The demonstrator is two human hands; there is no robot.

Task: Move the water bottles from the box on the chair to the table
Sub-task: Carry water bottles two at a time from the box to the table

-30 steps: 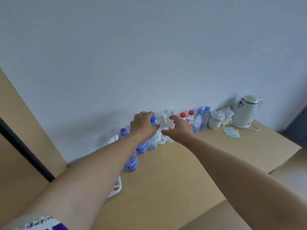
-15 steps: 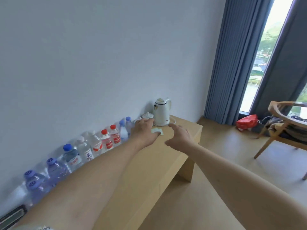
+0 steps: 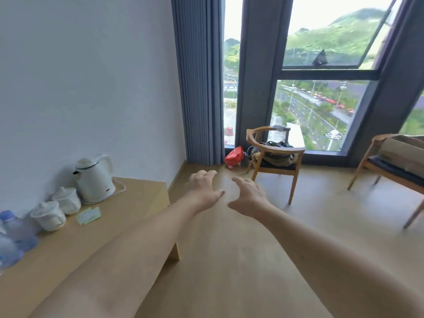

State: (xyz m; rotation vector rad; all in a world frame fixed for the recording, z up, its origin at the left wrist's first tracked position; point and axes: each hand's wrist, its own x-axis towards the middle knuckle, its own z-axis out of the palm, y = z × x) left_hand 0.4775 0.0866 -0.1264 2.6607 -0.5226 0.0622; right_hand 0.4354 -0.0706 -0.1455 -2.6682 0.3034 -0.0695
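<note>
My left hand and my right hand are stretched out in front of me over the wooden floor, both empty with fingers loosely curled and apart. A cardboard box rests on a wooden chair at the far right. At the left edge, blue-capped water bottles stand on the light wooden table against the wall. Both hands are past the table's end and well short of the box.
A white kettle, two lidded white cups and a green card stand on the table. A second wooden chair with dark bags and a red bag stand by the window and grey curtain.
My view has swung right, from the row of bottles on the table toward the window and chairs. Both hands left the bottles and now hang empty over the floor.
</note>
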